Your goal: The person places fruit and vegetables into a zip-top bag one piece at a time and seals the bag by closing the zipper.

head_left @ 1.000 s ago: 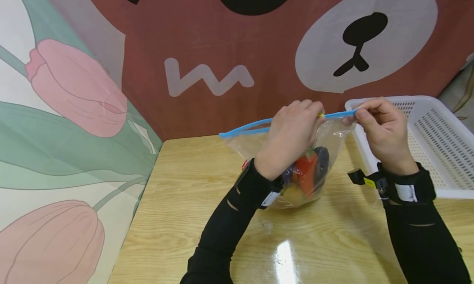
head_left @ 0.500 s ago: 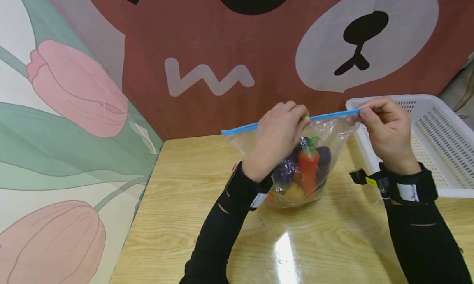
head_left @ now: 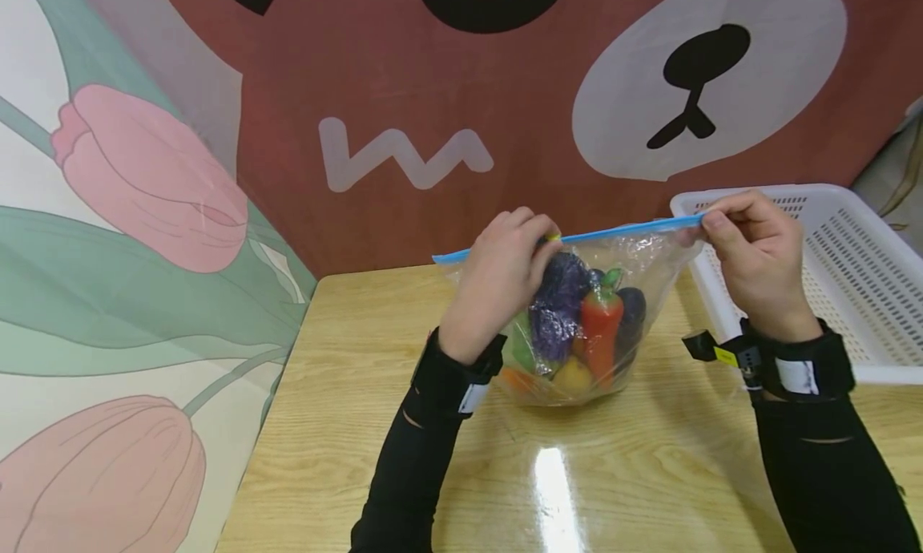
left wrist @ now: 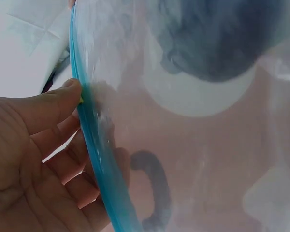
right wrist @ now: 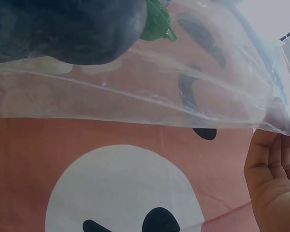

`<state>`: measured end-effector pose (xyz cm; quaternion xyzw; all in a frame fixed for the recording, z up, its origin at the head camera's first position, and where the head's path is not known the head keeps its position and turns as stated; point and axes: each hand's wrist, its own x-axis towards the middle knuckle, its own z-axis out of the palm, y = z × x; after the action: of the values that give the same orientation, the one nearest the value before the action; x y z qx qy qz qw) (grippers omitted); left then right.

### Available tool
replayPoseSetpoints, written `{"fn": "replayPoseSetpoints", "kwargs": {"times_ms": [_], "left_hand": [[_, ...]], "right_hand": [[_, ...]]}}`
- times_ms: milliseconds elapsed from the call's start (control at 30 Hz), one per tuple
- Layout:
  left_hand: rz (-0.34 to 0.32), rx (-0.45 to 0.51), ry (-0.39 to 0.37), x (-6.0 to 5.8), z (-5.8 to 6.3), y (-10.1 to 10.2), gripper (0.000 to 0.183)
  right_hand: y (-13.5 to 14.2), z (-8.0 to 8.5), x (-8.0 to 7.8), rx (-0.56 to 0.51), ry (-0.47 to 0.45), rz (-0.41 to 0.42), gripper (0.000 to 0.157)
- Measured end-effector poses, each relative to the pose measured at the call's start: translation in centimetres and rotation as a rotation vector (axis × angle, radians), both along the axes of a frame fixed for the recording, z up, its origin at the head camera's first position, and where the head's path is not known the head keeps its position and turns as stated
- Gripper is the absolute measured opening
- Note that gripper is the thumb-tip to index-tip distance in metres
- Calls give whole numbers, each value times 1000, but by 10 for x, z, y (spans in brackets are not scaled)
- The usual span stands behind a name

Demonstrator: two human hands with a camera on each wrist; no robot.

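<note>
A clear zip bag (head_left: 652,268) with a blue zip strip along its top stands on the table. Inside it I see a dark purple eggplant (head_left: 558,304), a red pepper (head_left: 601,328) with a green top, and several other vegetable or fruit pieces. My left hand (head_left: 497,272) pinches the yellow slider (head_left: 553,237) on the strip, left of the middle. In the left wrist view, thumb and fingers of that hand (left wrist: 43,159) lie on either side of the blue strip. My right hand (head_left: 760,260) pinches the bag's upper right corner, holding the strip taut.
A white perforated basket (head_left: 858,373) stands on the right, behind my right hand. The wooden table (head_left: 346,425) reaches back to a brown cloth (head_left: 404,48) with a bear face. A tulip-print cloth (head_left: 144,312) hangs along the left side.
My left hand has slid left along the strip with the yellow slider, and the zip edges have come together behind it. The right hand stays at the corner. More of the contents show.
</note>
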<state>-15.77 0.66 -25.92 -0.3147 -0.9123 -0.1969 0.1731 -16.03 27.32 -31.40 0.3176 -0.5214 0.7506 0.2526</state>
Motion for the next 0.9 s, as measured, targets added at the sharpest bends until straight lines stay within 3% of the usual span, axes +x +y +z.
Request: {"fn": "replayPoseSetpoints", "kwargs": {"times_ms": [567,900], "left_hand": [[30,146,-72,1,-10,-31,17],[64,212,-51,3,-15,-55,16]], "right_hand": [[4,-2,1,-32,1,39,10],[7,-3,1,-38,5,40,9]]}}
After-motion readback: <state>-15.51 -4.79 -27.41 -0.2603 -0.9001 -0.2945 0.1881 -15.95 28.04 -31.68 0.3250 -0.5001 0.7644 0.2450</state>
